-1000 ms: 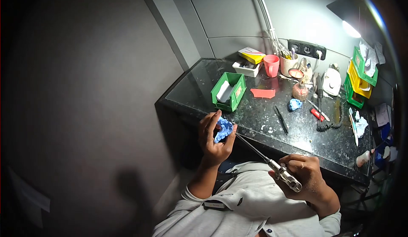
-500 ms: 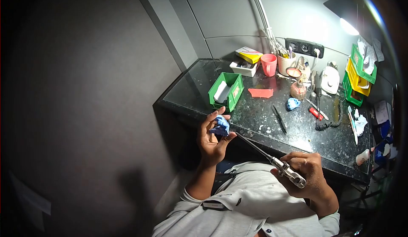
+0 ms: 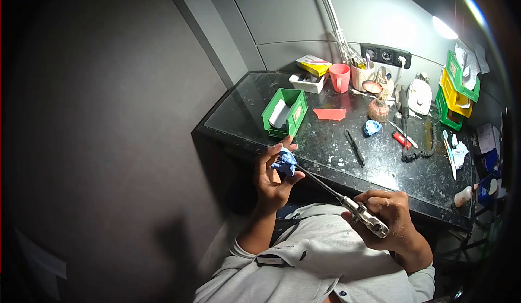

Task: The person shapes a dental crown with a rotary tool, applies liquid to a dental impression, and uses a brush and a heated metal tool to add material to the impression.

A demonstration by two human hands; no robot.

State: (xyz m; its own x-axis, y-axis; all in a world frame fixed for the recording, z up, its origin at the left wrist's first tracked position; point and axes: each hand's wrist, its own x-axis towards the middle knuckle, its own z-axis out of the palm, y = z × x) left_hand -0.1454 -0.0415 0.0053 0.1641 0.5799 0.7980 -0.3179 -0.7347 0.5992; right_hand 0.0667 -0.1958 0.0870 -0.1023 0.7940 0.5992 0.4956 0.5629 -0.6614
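Note:
Between the fingers and thumb of my left hand [image 3: 271,190] is a small blue piece with a bumpy, toothed shape like a dental cast [image 3: 284,163]. My right hand [image 3: 395,221], dusted with pale specks, is wrapped around a metal air blow gun [image 3: 362,214]. Its long thin nozzle points up and left, the tip right at the blue cast. Both hands are in front of the bench edge, above my lap. The green bin [image 3: 293,124] stands just behind my left fingertips.
On the dark speckled bench [image 3: 331,151] lie a black pen [image 3: 355,148], a red strip [image 3: 329,114] and another blue lump [image 3: 372,127]. A pink mug [image 3: 340,79], a glass burner [image 3: 379,110] and stacked bins [image 3: 456,94] stand farther back. A lamp [image 3: 445,27] shines from the right.
My left hand has turned the blue cast, and the nozzle tip now meets its edge in view. The bench has shifted slightly up and left in the picture.

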